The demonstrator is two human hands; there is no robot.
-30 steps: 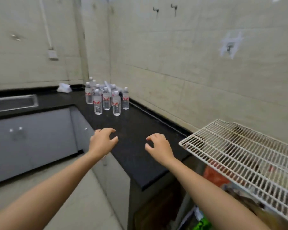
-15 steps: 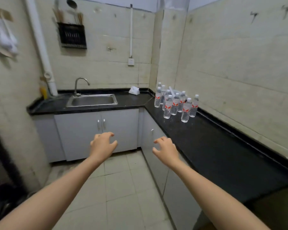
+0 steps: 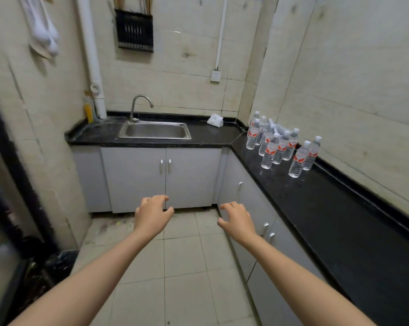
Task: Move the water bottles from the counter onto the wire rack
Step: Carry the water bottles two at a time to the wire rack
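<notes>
Several clear water bottles (image 3: 279,144) with red and white labels stand upright in a cluster on the black counter (image 3: 328,208) near the corner of the right wall. My left hand (image 3: 151,215) hovers over the tiled floor, fingers apart and curled, holding nothing. My right hand (image 3: 237,220) is beside it in front of the cabinet fronts, also empty with fingers apart. Both hands are well short of the bottles. The wire rack is out of view.
A steel sink (image 3: 154,130) with a tap (image 3: 140,107) sits in the far counter. A white tissue pack (image 3: 214,120) lies in the corner. Grey cabinets (image 3: 161,177) run below. A yellow bottle (image 3: 88,111) stands by a white pipe (image 3: 90,55). Dark clutter (image 3: 46,267) lies at lower left.
The view has swung left: the wire rack has left the frame, and the sink and left wall have come in. Both hands stay empty and raised in front.
</notes>
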